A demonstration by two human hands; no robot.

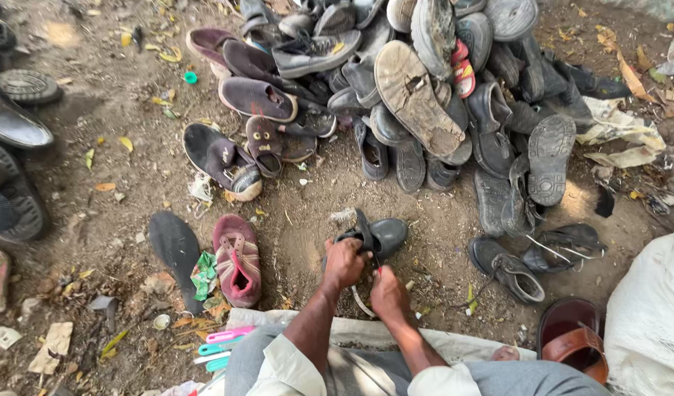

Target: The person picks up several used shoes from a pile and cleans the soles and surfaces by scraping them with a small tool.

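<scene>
1. both forearms reach forward and down from the lap; the left hand (344,262) has its fingers closed round the back of a dark grey shoe (377,236) lying on the ground just ahead.
2. the right hand (387,292) is curled shut beside the shoe's opening; what it pinches, i cannot tell.
3. pink and teal strips (223,346) lie near the left knee.
4. a heap of worn shoes (439,95) lies beyond on bare, littered dirt ground (131,183).

Left hand (343,262) curled closed, right hand (387,292) fisted beside it, forearms converging
</scene>
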